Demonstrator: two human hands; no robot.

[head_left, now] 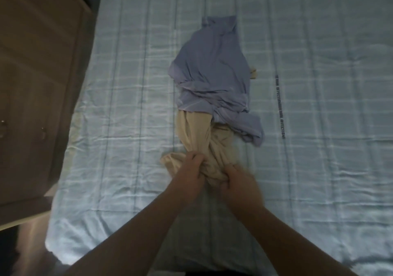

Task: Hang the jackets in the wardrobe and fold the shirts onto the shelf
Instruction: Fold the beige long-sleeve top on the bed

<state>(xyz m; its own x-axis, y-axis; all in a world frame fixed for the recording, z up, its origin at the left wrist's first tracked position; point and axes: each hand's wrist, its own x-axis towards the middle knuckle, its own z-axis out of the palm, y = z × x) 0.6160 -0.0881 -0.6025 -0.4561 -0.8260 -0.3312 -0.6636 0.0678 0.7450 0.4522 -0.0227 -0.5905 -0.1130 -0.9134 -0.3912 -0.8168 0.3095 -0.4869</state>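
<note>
- While both fists clench the bunched beige shirt (pixel 204 148), left hand (pixel 189 169) beside right hand (pixel 236 182), step looks like pulling it out to fold.
- Its far end lies under the blue shirt (pixel 212 74); next move probably needs dragging it free.
- Bed (pixel 319 169) has open room right; wardrobe (pixel 38 84) crowds left edge.

**Bed and cabinet**

A pale blue checked bedsheet (pixel 308 169) covers the bed, creased, with a dark printed strip (pixel 280 105) running along it. At the left edge stands a brown wooden cabinet (pixel 38 84) — small knobs (pixel 43 131) on its doors.
</note>
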